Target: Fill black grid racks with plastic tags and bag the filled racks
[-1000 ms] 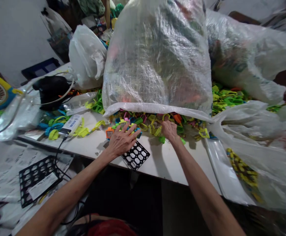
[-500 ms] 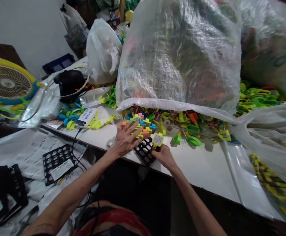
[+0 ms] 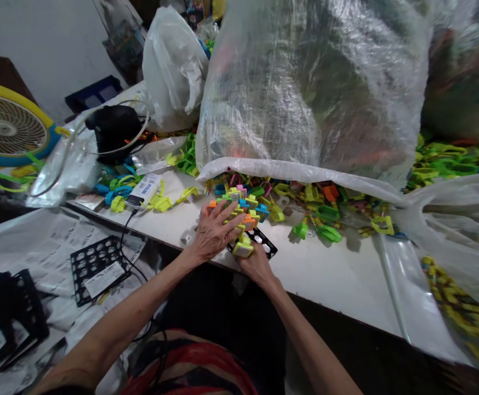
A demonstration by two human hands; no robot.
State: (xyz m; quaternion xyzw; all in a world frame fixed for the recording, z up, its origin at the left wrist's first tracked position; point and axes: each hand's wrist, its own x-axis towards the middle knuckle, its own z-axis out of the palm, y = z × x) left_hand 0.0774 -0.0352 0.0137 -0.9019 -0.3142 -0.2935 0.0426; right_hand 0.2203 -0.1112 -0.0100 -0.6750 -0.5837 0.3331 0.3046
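A black tray with holes [image 3: 264,241] lies at the front edge of the white table, its far-left part packed with coloured toy watches [image 3: 248,222] in orange, blue, pink and yellow-green. My left hand [image 3: 215,230] rests over the left side of these watches, fingers stretched out across them. Close by, my right hand [image 3: 256,262] is closed on a yellow-green toy watch [image 3: 243,247], its square pale face turned up, held above the tray's near part. The fingertips of my right hand are partly hidden behind that watch.
A large translucent sack [image 3: 305,93] stands behind a heap of loose coloured watches [image 3: 325,208]. To the left are a white box-like device [image 3: 144,190] with a black cable, a fan [image 3: 9,126] and another black holed tray [image 3: 97,269]. A plastic bag [image 3: 461,230] lies right.
My right hand has brought the yellow-green watch left and down, closer to my left hand and over the tray. My left hand stays on the packed watches. The view has shifted slightly.
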